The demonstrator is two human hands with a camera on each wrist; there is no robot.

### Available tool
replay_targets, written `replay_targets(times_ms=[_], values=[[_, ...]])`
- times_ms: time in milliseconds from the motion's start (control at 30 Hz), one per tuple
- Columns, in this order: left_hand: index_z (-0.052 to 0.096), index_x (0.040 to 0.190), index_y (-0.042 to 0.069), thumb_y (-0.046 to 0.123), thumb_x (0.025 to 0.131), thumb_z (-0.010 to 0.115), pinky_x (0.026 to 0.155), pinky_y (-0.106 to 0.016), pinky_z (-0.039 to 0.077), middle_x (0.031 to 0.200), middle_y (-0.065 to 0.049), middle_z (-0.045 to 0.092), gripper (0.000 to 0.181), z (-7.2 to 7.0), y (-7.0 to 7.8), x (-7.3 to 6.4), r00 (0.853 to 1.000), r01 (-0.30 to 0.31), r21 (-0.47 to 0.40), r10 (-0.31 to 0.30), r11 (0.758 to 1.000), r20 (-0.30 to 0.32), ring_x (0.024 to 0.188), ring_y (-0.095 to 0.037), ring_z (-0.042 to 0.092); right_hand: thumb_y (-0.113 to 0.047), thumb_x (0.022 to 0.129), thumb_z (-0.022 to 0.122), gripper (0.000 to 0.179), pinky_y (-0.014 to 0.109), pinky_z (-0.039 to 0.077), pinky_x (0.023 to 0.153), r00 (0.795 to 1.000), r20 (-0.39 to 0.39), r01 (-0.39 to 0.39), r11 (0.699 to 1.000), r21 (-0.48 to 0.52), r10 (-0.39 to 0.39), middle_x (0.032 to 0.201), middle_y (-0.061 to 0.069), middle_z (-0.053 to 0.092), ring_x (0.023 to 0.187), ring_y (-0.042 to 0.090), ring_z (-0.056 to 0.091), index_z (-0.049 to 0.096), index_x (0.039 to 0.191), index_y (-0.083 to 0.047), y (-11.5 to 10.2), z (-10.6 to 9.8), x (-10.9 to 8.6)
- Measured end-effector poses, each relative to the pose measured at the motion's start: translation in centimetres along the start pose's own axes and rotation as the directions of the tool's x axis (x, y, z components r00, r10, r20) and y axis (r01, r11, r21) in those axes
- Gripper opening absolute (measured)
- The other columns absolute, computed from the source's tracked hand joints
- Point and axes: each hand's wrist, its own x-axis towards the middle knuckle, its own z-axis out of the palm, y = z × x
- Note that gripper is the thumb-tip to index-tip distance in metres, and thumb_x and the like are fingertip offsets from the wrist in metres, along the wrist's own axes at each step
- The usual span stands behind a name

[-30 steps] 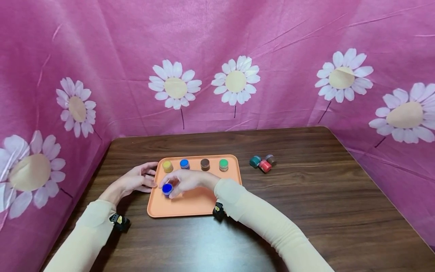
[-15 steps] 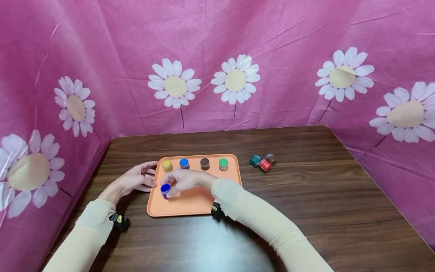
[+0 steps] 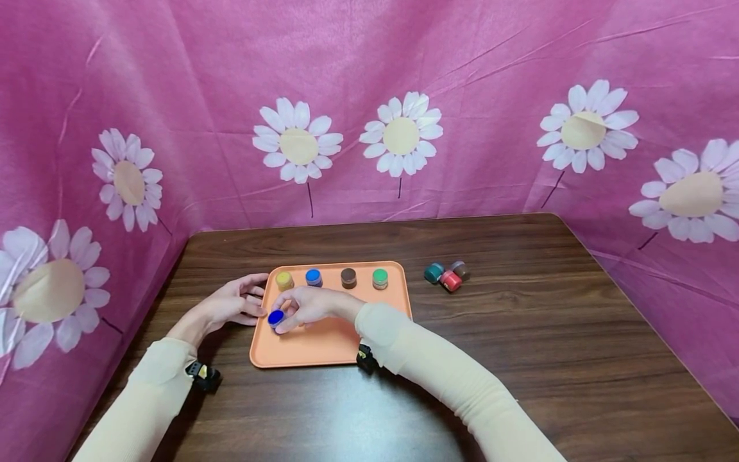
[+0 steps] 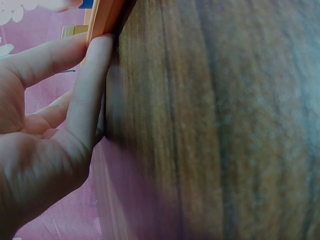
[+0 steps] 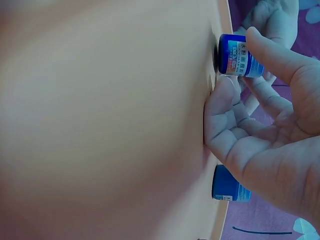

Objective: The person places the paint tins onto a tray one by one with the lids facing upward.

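My right hand (image 3: 308, 303) pinches a small dark blue paint jar (image 3: 276, 318) between thumb and fingers, over the left part of the orange tray (image 3: 323, 350). In the right wrist view the jar (image 5: 239, 56) has a printed label, and its base is close to the tray surface. My left hand (image 3: 231, 303) rests its fingertips against the tray's left rim, as the left wrist view shows at the tray edge (image 4: 102, 20). Along the tray's back stand a yellow jar (image 3: 284, 280), a lighter blue jar (image 3: 314, 278), a brown jar (image 3: 348, 278) and a green jar (image 3: 380, 279).
Right of the tray, a dark green jar (image 3: 433, 273), a red jar (image 3: 450, 282) and another brown jar (image 3: 460, 270) lie together on the wooden table (image 3: 519, 321). A pink curtain (image 3: 485, 64) with daisies hangs behind and at both sides.
My right hand has moved slightly left with the dark blue paint jar, bringing it nearer the tray's left rim. The left hand stays where it was.
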Motion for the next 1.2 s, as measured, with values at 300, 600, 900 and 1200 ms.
replay_targets(times_ms=[300,600,900,1200], values=[[0.016,0.160,0.000,-0.008,0.086,0.071,0.076,-0.040,0.062,0.133,-0.026,0.039,0.093,0.00,-0.12,0.18,1.000,0.002,0.002,-0.002,1.000,-0.006,0.095,-0.022,0.062,-0.021,0.092,0.078,0.035,0.023,0.048,0.058,1.000,0.002,-0.004,1.000,-0.023,0.004,0.089,0.002,0.068,0.069,0.013,0.055,0.061,0.120,-0.011,0.09,-0.05,-0.01],[0.016,0.160,0.000,-0.008,0.086,0.070,0.076,-0.040,0.062,0.133,-0.025,0.039,0.092,0.04,-0.14,0.16,1.000,0.000,-0.002,0.000,1.000,-0.005,0.096,-0.022,0.061,-0.020,0.092,0.078,0.039,0.022,0.045,0.057,1.000,0.016,-0.001,0.999,-0.033,0.002,0.087,0.000,0.068,0.065,0.011,0.051,0.062,0.125,-0.008,0.24,-0.08,0.05],[0.016,0.160,0.001,-0.006,0.086,0.071,0.075,-0.039,0.062,0.134,-0.025,0.037,0.092,-0.35,-0.19,-0.23,1.000,-0.004,0.004,0.004,1.000,-0.011,0.092,-0.019,0.061,-0.013,0.093,0.076,0.043,0.021,0.047,0.060,0.998,0.050,0.036,0.999,-0.031,-0.034,0.088,0.000,0.073,0.071,0.008,0.057,0.058,0.131,-0.002,0.16,-0.14,0.24],[0.018,0.159,0.001,-0.009,0.085,0.070,0.077,-0.041,0.061,0.130,-0.024,0.041,0.091,-0.23,-0.43,0.07,1.000,-0.015,-0.005,0.015,1.000,0.001,0.094,-0.022,0.063,-0.010,0.094,0.073,0.045,0.023,0.047,0.059,0.995,0.086,0.051,0.998,-0.037,-0.048,0.092,0.005,0.073,0.074,0.013,0.058,0.056,0.134,-0.001,0.14,-0.34,-0.18]])
